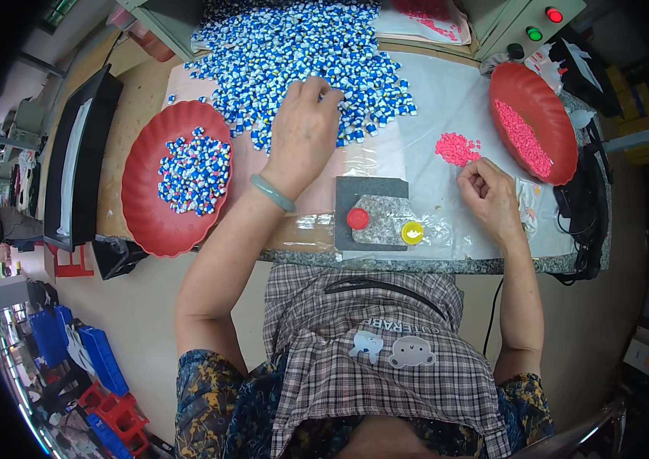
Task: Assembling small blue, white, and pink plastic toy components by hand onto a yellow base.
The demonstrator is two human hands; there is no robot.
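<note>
My left hand (303, 128) reaches to the near edge of a wide heap of small blue-and-white pieces (294, 46). Its fingers are bent together, and their tips are hidden, so what they hold cannot be made out. Curled beside a small pile of pink pieces (456, 148), my right hand (490, 197) has its thumb and fingers pressed together; anything between them is too small to name. Between the hands a speckled grey stone block (380, 216) lies on a dark grey pad (347, 187). A red round piece (357, 219) and a yellow round piece (412, 232) sit on the block.
On the left, a red scalloped bowl (141, 210) holds blue-and-white pieces with pink bits. Another red bowl (514, 83), at the right, contains pink pieces. A long black tray (103, 99) stands far left. A grey machine housing (519, 34) with red and green lights rises behind.
</note>
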